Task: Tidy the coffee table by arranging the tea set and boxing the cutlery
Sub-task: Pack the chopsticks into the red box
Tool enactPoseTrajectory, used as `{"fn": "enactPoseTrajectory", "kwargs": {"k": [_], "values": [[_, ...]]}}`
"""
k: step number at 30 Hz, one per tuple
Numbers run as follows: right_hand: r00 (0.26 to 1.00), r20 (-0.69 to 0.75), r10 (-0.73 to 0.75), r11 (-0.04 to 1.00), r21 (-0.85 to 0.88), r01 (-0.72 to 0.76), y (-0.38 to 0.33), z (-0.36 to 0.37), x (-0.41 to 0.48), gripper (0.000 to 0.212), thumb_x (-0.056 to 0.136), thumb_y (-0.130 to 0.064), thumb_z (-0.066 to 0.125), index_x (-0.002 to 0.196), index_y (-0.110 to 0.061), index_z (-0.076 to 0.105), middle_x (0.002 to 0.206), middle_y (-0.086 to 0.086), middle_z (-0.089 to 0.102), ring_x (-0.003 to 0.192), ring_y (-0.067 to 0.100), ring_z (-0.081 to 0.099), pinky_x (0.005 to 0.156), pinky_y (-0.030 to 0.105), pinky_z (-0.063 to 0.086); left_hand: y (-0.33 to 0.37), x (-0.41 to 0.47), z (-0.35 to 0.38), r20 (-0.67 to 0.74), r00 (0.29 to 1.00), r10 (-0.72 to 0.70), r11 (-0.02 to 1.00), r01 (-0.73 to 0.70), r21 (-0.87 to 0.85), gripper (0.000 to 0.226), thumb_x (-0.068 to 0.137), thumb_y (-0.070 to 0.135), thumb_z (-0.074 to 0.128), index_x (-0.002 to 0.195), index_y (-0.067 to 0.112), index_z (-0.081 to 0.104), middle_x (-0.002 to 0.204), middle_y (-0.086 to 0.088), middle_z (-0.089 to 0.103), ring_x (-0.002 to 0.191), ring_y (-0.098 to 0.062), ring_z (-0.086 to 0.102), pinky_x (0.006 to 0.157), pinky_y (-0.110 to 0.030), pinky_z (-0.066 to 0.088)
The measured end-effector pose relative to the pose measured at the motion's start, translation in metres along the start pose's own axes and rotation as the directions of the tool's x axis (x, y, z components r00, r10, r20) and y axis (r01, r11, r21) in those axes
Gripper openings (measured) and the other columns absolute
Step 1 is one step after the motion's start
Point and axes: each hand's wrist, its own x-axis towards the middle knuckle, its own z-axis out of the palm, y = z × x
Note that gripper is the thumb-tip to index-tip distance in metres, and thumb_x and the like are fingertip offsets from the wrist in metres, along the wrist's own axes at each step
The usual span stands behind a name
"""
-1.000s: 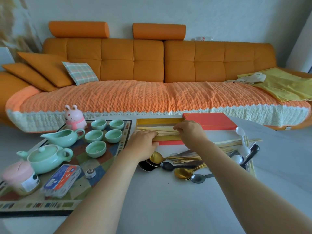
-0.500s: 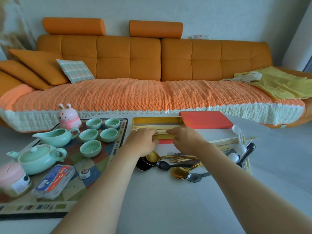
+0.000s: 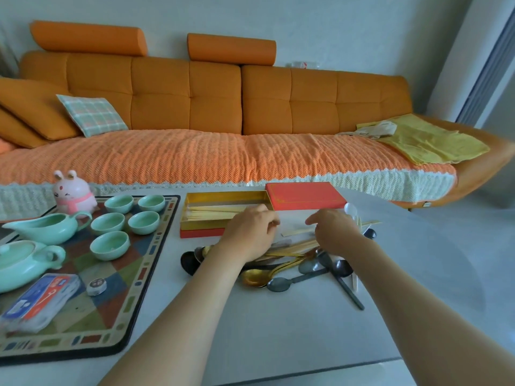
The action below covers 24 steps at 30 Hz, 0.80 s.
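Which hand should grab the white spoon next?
Probably the right hand: the white spoon lies just beside it, while the left hand is nearer the gold box.

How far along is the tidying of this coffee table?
Partly done. Five cups, pitcher and teapot sit grouped on the mat, and some chopsticks lie in the open gold box. Left hand and right hand hover over loose chopsticks beside it; any grip is unclear. Left to do: the spoon pile on the table, then the red lid.
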Motion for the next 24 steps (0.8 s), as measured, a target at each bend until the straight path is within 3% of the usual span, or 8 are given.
{"fn": "enactPoseTrajectory", "kwargs": {"k": [3,7,14,20,24], "values": [[0.998,0.062,0.002,1.000,-0.012,-0.001,0.010,0.005,-0.003,0.043,0.090,-0.011,0.043,0.120,-0.032,0.065,0.128,-0.011,0.060,0.109,0.015,0.057,0.091,0.033,0.052,0.013,0.004,0.011,0.069,0.998,0.015,1.000,-0.014,-0.023,0.028,0.100,0.024,0.047,0.123,0.024,0.065,0.127,0.008,0.059,0.111,-0.014,0.056,0.086,-0.031,0.050],[0.996,0.071,-0.049,0.995,0.087,0.042,0.002,0.012,-0.003,0.044,0.088,-0.012,0.042,0.119,-0.032,0.066,0.121,-0.003,0.062,0.106,0.019,0.056,0.092,0.037,0.051,0.019,0.008,0.019,0.142,0.990,0.007,1.000,-0.009,0.015,0.033,0.102,0.025,0.044,0.128,0.022,0.064,0.132,0.004,0.059,0.118,-0.019,0.055,0.094,-0.037,0.049],[0.982,0.076,-0.172,0.978,0.133,0.161,-0.020,0.014,0.005,0.050,0.094,-0.002,0.039,0.127,-0.030,0.063,0.132,0.003,0.053,0.119,0.018,0.051,0.102,0.033,0.045,0.006,0.007,0.018,0.131,0.983,-0.130,0.977,0.105,0.186,0.024,0.093,0.008,0.057,0.107,0.021,0.072,0.103,-0.002,0.068,0.090,-0.024,0.063,0.079,-0.037,0.056],[0.966,0.008,-0.259,0.966,-0.002,0.259,-0.030,0.012,0.008,0.034,0.095,-0.010,0.055,0.119,-0.031,0.067,0.122,-0.004,0.061,0.115,0.018,0.049,0.098,0.032,0.040,-0.002,0.008,0.016,0.115,0.976,-0.187,0.973,0.168,0.157,0.019,0.092,0.014,0.059,0.098,0.020,0.076,0.101,-0.001,0.069,0.088,-0.023,0.063,0.079,-0.035,0.055],[0.961,-0.029,-0.276,0.961,-0.003,0.276,-0.035,0.011,0.009,0.020,0.095,-0.021,0.059,0.108,-0.032,0.070,0.112,-0.006,0.061,0.109,0.015,0.050,0.093,0.030,0.039,-0.004,0.004,0.015,0.060,0.992,-0.109,0.990,0.103,0.095,0.028,0.097,0.024,0.057,0.123,0.023,0.068,0.118,0.002,0.068,0.103,-0.020,0.063,0.084,-0.034,0.054]]}}
